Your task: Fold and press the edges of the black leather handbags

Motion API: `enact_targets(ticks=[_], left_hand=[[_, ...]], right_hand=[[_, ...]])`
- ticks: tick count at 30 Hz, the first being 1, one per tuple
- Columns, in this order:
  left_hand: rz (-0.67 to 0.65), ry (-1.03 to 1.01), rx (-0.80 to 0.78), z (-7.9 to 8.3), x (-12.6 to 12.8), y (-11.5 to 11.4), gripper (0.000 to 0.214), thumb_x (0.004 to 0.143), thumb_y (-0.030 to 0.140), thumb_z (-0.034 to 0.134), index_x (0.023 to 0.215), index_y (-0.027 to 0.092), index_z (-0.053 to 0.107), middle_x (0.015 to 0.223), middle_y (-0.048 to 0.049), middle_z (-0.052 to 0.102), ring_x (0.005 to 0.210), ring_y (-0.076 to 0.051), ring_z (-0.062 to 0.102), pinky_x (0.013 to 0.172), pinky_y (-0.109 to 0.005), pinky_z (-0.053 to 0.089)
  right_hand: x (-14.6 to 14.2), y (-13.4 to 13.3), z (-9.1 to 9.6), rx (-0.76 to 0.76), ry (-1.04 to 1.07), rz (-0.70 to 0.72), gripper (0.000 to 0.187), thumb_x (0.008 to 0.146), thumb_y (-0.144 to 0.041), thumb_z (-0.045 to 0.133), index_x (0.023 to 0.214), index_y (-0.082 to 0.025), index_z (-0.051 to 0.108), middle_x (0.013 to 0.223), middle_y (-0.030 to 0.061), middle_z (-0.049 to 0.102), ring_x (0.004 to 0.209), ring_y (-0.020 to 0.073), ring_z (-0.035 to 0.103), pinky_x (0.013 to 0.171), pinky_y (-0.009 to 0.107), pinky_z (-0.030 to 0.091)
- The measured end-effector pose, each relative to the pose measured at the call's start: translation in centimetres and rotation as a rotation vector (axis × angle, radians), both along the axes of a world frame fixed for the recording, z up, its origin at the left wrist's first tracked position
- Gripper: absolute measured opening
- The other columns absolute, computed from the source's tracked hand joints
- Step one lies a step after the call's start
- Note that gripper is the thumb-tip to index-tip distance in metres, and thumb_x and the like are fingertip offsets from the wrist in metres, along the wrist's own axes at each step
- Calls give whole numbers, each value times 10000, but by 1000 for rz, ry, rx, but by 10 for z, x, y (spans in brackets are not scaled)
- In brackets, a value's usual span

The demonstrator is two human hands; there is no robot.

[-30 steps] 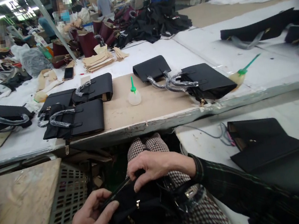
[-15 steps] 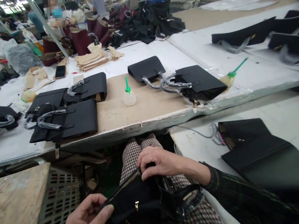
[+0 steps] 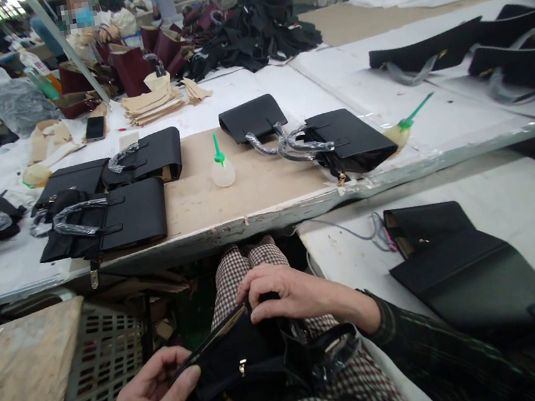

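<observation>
A black handbag (image 3: 235, 386) with a small gold clasp lies across my lap, on checked cloth. My left hand (image 3: 153, 395) pinches the near-left end of its top edge between thumb and fingers. At the far end of that same edge, my right hand (image 3: 281, 292) is closed, its fingers curled over the rim. Between the hands the edge runs in a straight slant, and a strip of tan shows along it. A plastic-wrapped handle (image 3: 338, 354) lies to the right of the bag's body. The bag's lower part is partly out of view.
On the bench ahead are several black handbags (image 3: 133, 210), a squeeze bottle with green nozzle (image 3: 223, 170) and another bottle (image 3: 400, 130). Black bag pieces (image 3: 481, 282) lie on the right-hand table. A plastic crate (image 3: 98, 380) stands left, beside a tan board (image 3: 21, 385). People work farther back.
The view has shifted slightly, so the bench things sit a little farther left and higher. Both hands keep their hold on the bag's edge, almost unmoved.
</observation>
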State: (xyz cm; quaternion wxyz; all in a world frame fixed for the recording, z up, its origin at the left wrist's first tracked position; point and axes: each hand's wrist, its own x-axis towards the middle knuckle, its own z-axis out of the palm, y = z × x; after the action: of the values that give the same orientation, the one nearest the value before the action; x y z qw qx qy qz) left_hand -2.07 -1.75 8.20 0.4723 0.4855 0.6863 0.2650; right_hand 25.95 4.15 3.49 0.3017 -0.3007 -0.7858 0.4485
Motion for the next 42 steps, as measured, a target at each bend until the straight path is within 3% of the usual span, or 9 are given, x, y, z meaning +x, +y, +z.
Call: enact_targets(ticks=[3, 6, 10, 13, 19, 24, 30, 42], left_hand=[[-4, 3, 4, 0, -1, 0, 476, 568, 596, 805, 767, 171, 725, 735, -36, 703, 696, -200, 657, 609, -220, 558], [-9, -6, -6, -3, -5, -3, 443, 585, 565, 810, 765, 170, 722, 744, -33, 697, 698, -188, 646, 613, -207, 545], [-10, -42, -20, -9, -9, -7, 395, 609, 526, 811, 775, 179, 717, 758, -16, 688, 708, -171, 630, 614, -185, 522], [-6, -67, -10, -9, -8, -8, 371, 621, 510, 814, 764, 181, 716, 757, -12, 679, 703, -156, 614, 602, -173, 507], [-7, -52, -17, -1, -6, -10, 420, 597, 551, 810, 758, 178, 704, 707, -12, 661, 673, -173, 616, 598, -204, 521], [4, -90, -42, -8, -10, -15, 388, 616, 531, 809, 782, 197, 703, 743, 5, 656, 680, -153, 602, 595, -174, 498], [-16, -133, -57, -10, -9, -16, 348, 638, 498, 810, 789, 204, 702, 765, 5, 639, 702, -146, 580, 602, -158, 485], [5, -97, -18, -5, -6, -19, 332, 656, 483, 789, 793, 196, 695, 793, -5, 648, 715, -163, 592, 597, -187, 493]], right_hand=[[0, -2, 1, 88, -16, -38, 171, 829, -328, 721, 806, -176, 646, 1191, 84, 615, 1163, 210, 527, 1031, 405, 405], [0, -4, 4, 130, 30, 38, 177, 823, -319, 727, 792, -167, 643, 1182, 95, 603, 1153, 206, 532, 1012, 385, 428], [-2, -5, 7, 28, 107, 218, 118, 875, -262, 666, 834, -166, 610, 1202, 86, 642, 1117, 170, 595, 957, 320, 479], [-6, -3, 8, -29, 92, 260, 87, 900, -242, 631, 869, -168, 597, 1256, 89, 638, 1120, 167, 611, 955, 318, 483], [-10, -7, 9, -22, 98, 193, 71, 902, -238, 628, 903, -168, 623, 1182, 91, 663, 1080, 167, 623, 934, 319, 491], [-8, -19, 14, 0, -8, 73, 99, 882, -267, 657, 872, -170, 636, 1137, 74, 648, 1046, 161, 627, 882, 286, 497], [-11, -27, 19, 0, -129, 67, 135, 870, -319, 672, 860, -187, 647, 1112, 42, 657, 986, 159, 640, 840, 266, 498], [-20, -33, 22, -50, -149, 65, 131, 885, -317, 651, 866, -188, 652, 962, 27, 704, 865, 146, 649, 769, 237, 476]])
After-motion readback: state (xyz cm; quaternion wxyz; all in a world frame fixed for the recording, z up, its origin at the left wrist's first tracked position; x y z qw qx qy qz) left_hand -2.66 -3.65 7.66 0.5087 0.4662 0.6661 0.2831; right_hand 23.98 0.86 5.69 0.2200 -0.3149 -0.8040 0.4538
